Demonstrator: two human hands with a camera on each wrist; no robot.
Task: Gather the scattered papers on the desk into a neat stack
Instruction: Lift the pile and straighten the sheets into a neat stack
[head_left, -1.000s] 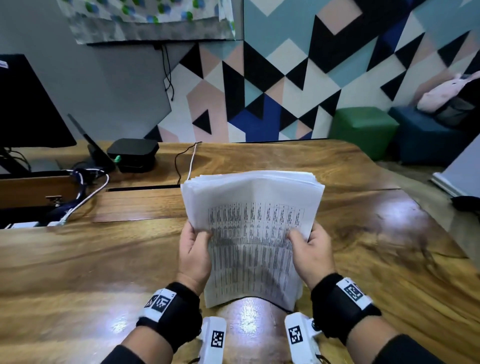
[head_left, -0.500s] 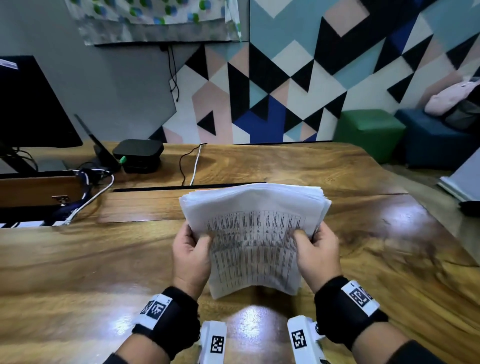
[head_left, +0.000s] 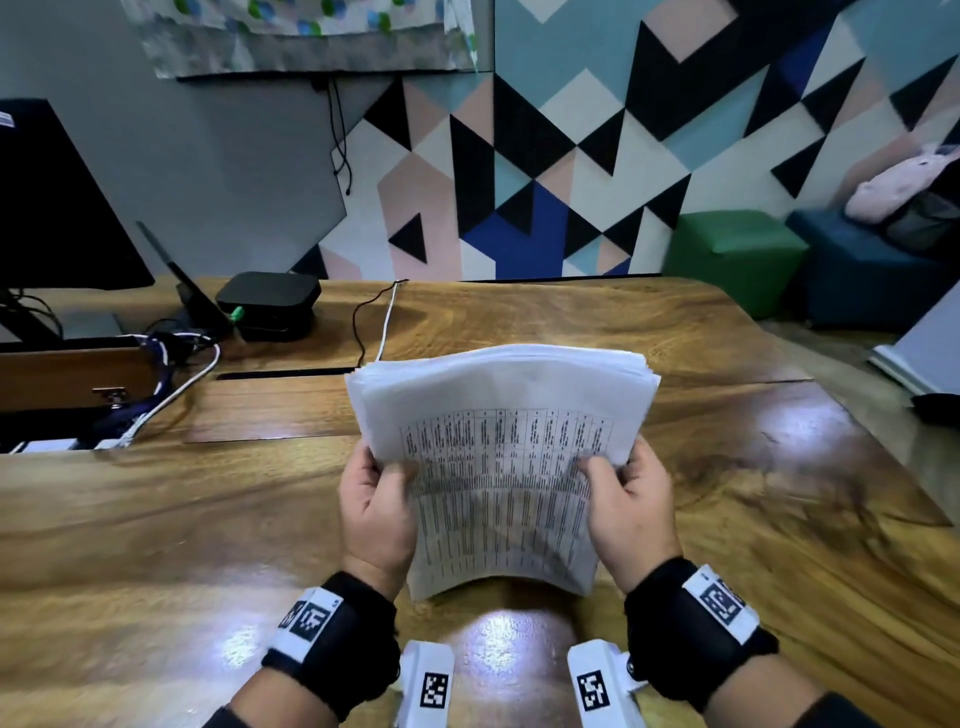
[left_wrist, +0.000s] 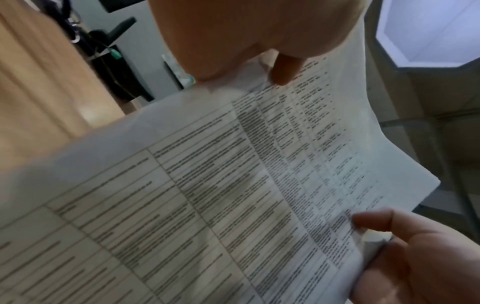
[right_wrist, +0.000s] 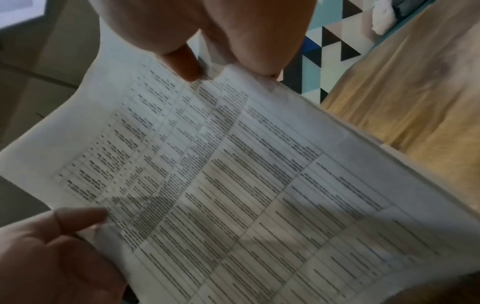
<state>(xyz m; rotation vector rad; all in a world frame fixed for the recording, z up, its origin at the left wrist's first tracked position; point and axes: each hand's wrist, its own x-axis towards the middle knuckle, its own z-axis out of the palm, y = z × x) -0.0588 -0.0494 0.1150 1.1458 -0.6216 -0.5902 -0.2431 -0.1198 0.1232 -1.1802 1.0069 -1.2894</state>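
1. The wooden desk (head_left: 675, 519) fills the room in front of the person, glossy, with light glaring off the near edge.
2. On the wall behind it is a mural of triangles (head_left: 571, 156) in black, blue, pink and white; a green cube seat (head_left: 737, 254) and a dark blue one (head_left: 862, 265) stand below it to the right.
3. A dark monitor (head_left: 57, 208) stands at the far left of the desk.
4. The stack of papers (head_left: 498, 467) is held up off the desk, in the middle, between both hands. The top sheet bears a printed table in narrow columns. The stack bows upward across its width, and its far edge fans out slightly, so the sheets are not quite flush.
5. A small black box (head_left: 267, 301) sits on the desk's far left, with a white cable (head_left: 387, 325) and a black one trailing near it.
6. The left hand (head_left: 376, 514) grasps the stack's left edge, thumb on the printed face and fingers curled behind.
7. The right hand (head_left: 631, 514) clasps the right edge in the same way, thumb on top.
8. Both wrists wear black bands with white coded tags, and the wrist cameras show each thumb pressed on the printed sheet.
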